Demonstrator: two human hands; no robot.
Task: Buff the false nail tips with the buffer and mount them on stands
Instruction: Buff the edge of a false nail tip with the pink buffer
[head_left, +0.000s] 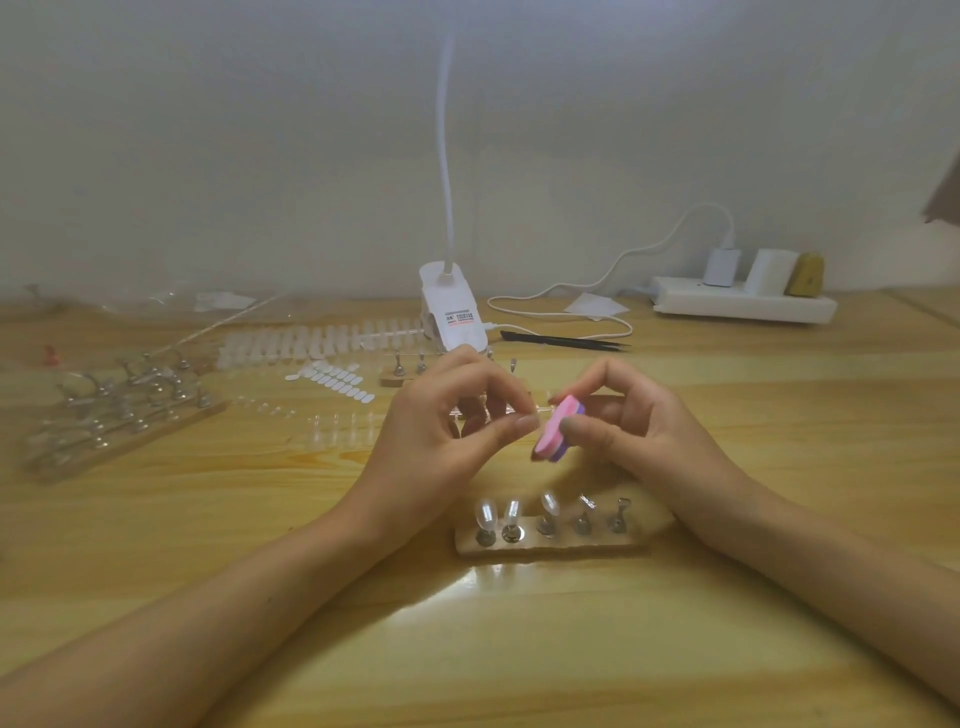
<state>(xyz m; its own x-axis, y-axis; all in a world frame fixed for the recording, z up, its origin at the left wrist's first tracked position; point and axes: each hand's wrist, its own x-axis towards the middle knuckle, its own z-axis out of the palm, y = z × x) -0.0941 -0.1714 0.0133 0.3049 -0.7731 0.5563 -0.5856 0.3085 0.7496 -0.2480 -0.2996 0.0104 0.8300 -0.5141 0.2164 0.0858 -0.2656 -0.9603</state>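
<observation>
1. My read of the step: buffing one tip. The left hand (441, 426) pinches a clear false nail tip (540, 414) between thumb and forefinger. The tip is tiny and barely visible.
2. The right hand (639, 431) pinches the pink-purple buffer block (558, 428), thumb on the near side, fingers curled over the top.
3. The tip sits at the buffer's pink face. Can't tell if they're in contact.
4. To do it well: light, short strokes, grip close to the tip's edge so it can't flex or flick out, cover it evenly.
5. The stand strip (550, 544) lies on the table (260, 519) below both hands. Its three left stands carry tips; the two right stands (586, 514) are bare.
</observation>
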